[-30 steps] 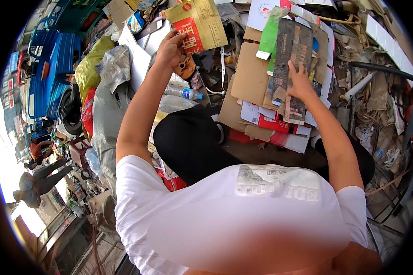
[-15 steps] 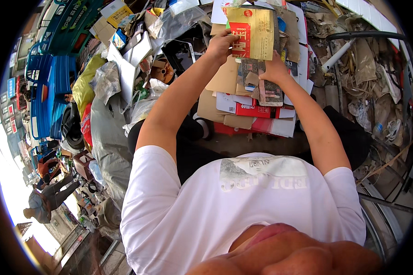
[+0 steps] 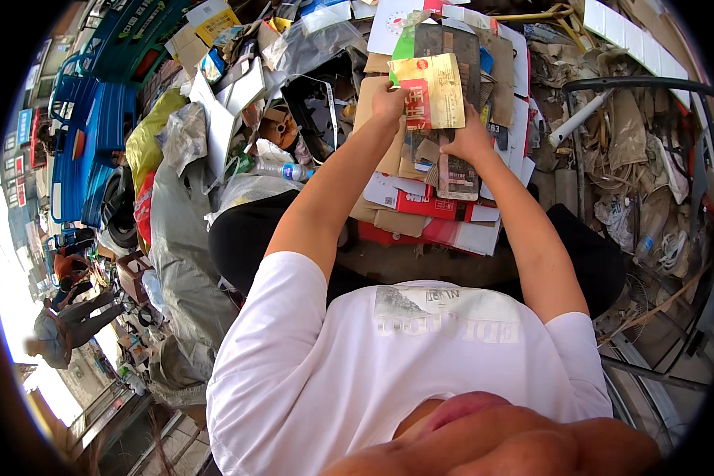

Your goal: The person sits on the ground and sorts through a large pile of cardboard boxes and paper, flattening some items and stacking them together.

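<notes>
My left hand grips the left edge of a yellow and red printed flat card, holding it over a stack of flattened cardboard. My right hand is on a long, worn dark cardboard piece in that stack, thumb toward its left side and fingers around its right, partly hidden beside the yellow card. Brown, white, red and green sheets show in the stack, in front of my crossed dark-trousered legs.
Blue plastic crates, bags, a plastic bottle and loose scrap crowd the left. Paper debris, a white tube and a black metal frame are at right. Other people are at the far left.
My left hand has brought the yellow card rightward from beside the stack onto it, then slightly downward. My right hand has stayed on the dark piece, its grip shifting a little.
</notes>
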`<action>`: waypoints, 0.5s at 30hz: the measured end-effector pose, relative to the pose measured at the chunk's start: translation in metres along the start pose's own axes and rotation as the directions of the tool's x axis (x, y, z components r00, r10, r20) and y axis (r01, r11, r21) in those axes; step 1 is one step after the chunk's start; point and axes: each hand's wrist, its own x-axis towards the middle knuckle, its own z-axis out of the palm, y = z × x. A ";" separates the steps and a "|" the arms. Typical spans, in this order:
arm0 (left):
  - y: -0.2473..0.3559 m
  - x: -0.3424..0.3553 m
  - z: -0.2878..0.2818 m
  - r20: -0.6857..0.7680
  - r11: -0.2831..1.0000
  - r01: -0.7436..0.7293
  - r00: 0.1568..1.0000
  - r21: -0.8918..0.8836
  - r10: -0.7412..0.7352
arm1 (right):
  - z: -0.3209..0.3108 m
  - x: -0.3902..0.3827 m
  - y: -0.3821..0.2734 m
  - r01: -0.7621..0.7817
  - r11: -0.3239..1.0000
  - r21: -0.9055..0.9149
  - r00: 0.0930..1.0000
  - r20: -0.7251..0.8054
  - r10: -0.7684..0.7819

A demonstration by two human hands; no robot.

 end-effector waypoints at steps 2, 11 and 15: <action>-0.004 0.004 -0.001 -0.023 0.986 0.088 0.995 -0.144 -0.092 | -0.004 -0.002 -0.006 -0.006 1.000 0.005 1.000 0.011 0.006; 0.006 0.014 0.005 -0.084 0.962 0.046 0.994 -0.268 -0.071 | -0.001 -0.001 -0.003 -0.001 1.000 0.002 1.000 0.015 0.001; 0.017 0.015 0.005 -0.006 0.966 0.118 0.992 -0.232 -0.123 | 0.001 0.000 0.003 -0.022 1.000 0.017 1.000 0.021 0.021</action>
